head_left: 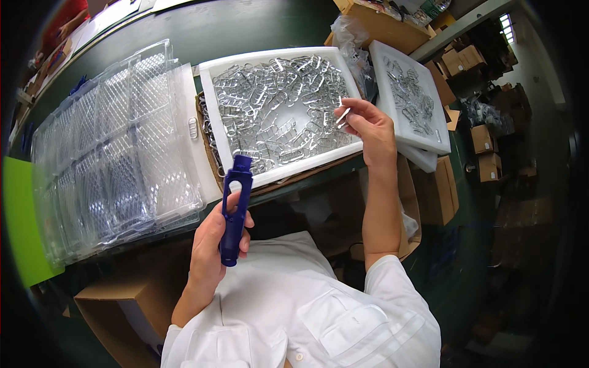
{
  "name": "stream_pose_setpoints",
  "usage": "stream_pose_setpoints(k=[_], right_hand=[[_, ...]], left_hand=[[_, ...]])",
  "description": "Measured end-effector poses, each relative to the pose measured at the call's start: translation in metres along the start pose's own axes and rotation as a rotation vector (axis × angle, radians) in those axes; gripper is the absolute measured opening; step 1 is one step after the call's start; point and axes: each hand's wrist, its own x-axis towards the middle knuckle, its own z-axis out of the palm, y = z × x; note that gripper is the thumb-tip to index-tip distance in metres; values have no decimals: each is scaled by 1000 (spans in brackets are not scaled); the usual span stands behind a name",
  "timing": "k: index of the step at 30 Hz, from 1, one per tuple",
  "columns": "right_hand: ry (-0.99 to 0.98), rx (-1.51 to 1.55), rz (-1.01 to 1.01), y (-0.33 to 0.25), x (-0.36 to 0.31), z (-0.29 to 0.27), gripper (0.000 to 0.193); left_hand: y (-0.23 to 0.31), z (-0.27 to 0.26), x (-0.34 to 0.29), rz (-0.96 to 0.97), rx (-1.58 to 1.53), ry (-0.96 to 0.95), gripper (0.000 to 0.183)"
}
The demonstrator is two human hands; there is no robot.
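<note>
My left hand is wrapped round a dark blue plastic handle-shaped housing, held nearly upright in front of my chest. An oblong opening runs through its upper half, and a narrower neck tops it. Thumb and fingers of my right hand pinch a small shiny metal piece over the right rim of a white foam tray; its exact shape is too small to make out. Many loose, looped flat metal pieces fill that tray, with the white bottom showing right of its middle.
Stacked clear plastic blister trays lie left on the green table. One metal loop rests beside them. A second foam tray holding similar pieces leans at right, near cardboard boxes. Another person stands at the far left.
</note>
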Motion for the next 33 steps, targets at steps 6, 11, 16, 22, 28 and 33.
stream_pose_setpoints(k=[6, 11, 16, 22, 28, 33], right_hand=[[-243, 95, -33, -34, -71, 64, 30], [-258, -26, -186, -52, -119, 103, 22], [-355, -406, -423, -51, -122, 124, 20], [-341, -655, -637, -46, -118, 137, 19], [-354, -676, -611, -40, -120, 141, 17], [-287, -622, -560, -32, -127, 147, 16]], left_hand=[[-2, 5, -3, -39, 11, 6, 59], [-3, 2, -10, -65, 121, -4, 46], [-3, 2, -18, -41, 216, 38, 42], [-4, 1, -20, -3, 287, 37, 42], [-7, 1, -21, -19, 271, 41, 41], [-9, -3, -22, -32, 197, 27, 41]])
